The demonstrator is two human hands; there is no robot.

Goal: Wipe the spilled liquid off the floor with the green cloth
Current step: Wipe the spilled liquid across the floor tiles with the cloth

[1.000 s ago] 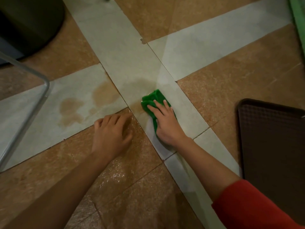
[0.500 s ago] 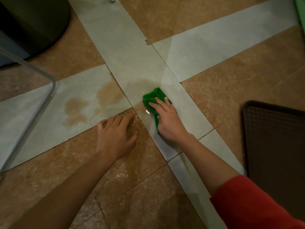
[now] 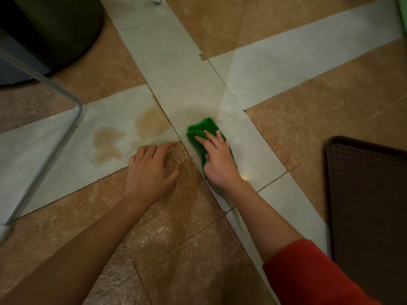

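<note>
Fingers (image 3: 203,140) of my right hand (image 3: 218,161) were straight and slightly spread, pressing the green cloth (image 3: 198,129) flat on the pale floor tile (image 3: 253,150), just right of the seam. My left hand (image 3: 152,170) rested on the glistening brown tile (image 3: 176,216), fingers close together, holding nothing. Spilled liquid (image 3: 108,139) lay in brown patches left of the cloth, unwiped. I judged the cloth soft, light and bunched, best controlled by palm pressure over its middle.

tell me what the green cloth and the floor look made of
Green cloth: seemingly soft, fuzzy fabric, perhaps microfibre; matte, bunched in folds. Floor: looks like glazed ceramic tile; hard slabs, thin joint lines, glints where wet.
</note>
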